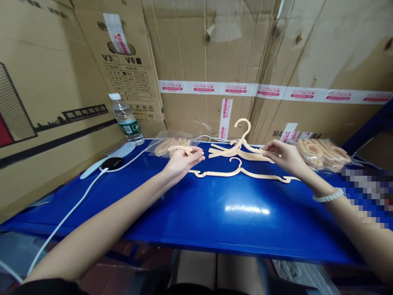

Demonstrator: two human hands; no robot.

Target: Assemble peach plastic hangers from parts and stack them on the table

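Glossy blue worktop (215,213), walled by taped cardboard boxes (215,61). Water bottle (126,121) and white cable (76,203) at far left. Left hand (181,162) grips a beige hanger piece (179,148). Right hand (284,157) pinches the stacked hangers (236,149) at the back. A single hanger (245,173) lies flat between the hands.

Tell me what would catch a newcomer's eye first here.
The glossy blue table fills the middle, with cream hangers toward its back. The left hand holds a cream piece, and the right hand pinches the hangers' end. Cardboard boxes wall in the back.
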